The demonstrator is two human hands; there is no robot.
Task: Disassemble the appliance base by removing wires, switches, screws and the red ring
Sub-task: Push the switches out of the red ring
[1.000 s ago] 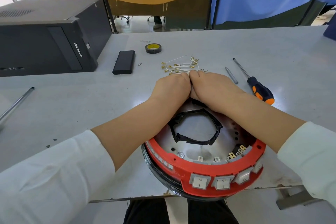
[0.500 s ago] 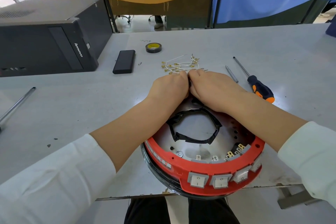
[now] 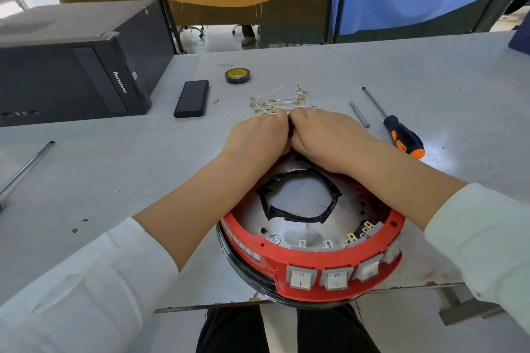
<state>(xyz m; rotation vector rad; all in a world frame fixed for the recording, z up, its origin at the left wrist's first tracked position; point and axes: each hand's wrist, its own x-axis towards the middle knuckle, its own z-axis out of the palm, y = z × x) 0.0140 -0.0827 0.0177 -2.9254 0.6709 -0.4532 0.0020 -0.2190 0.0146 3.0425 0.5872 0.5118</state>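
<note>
The round appliance base lies at the table's near edge, its red ring [image 3: 315, 265] around a metal plate [image 3: 289, 233]. Several white rocker switches [image 3: 301, 278] sit in the ring's near side. Black tape [image 3: 269, 195] lines the plate's central opening. My left hand [image 3: 256, 139] and my right hand [image 3: 328, 137] are pressed together at the base's far rim, fingers curled down over it. A small dark part shows between them; what the fingers grip is hidden. Loose white wires [image 3: 282, 100] with brass terminals lie just beyond the hands.
An orange-and-black screwdriver [image 3: 404, 136] and a short metal bit [image 3: 360, 114] lie to the right. A roll of black tape [image 3: 237, 75], a flat black box [image 3: 191, 98] and a black computer case [image 3: 71, 74] stand far left. A metal rod [image 3: 25, 169] lies at left.
Both hands have crept a little farther away along the far rim, still pressed together. The base has barely shifted.
</note>
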